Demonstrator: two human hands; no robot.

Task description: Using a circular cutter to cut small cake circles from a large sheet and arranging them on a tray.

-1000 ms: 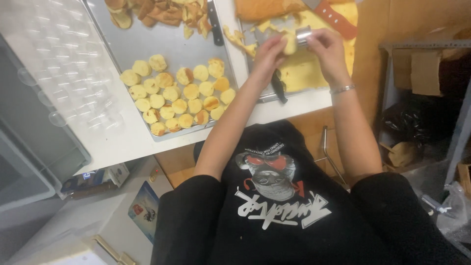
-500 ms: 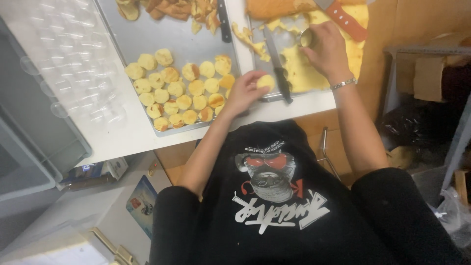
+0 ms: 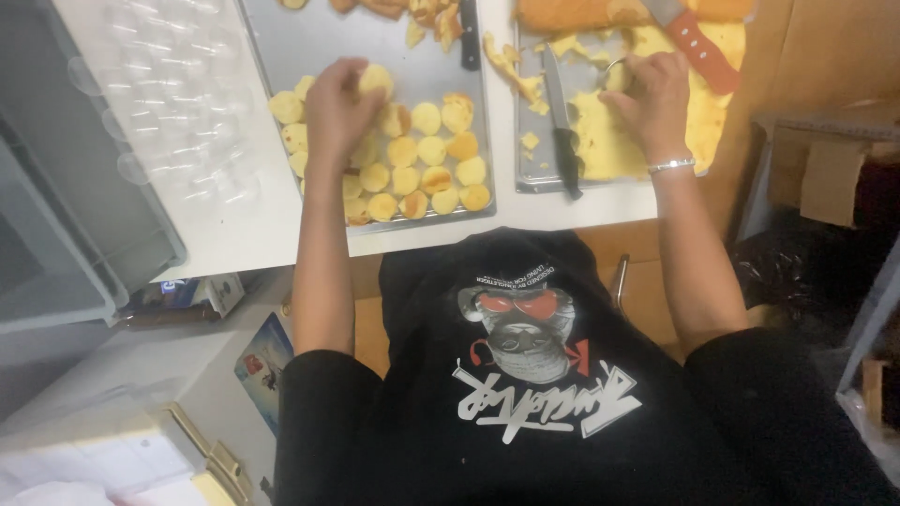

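Left hand (image 3: pixel 339 105) sits over the left tray (image 3: pixel 281 42), fingers pinched on one cake round (image 3: pixel 376 79) at the far edge of the laid-out rounds (image 3: pixel 417 173). Right hand (image 3: pixel 647 89), well apart, is curled round a metal ring cutter (image 3: pixel 614 75) on the yellow sponge sheet (image 3: pixel 600 141) (knife (image 3: pixel 561 122) lies lengthwise between the trays), all on the white surface (image 3: pixel 234 234).

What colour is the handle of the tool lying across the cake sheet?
Red-orange handle, seen in the head view.
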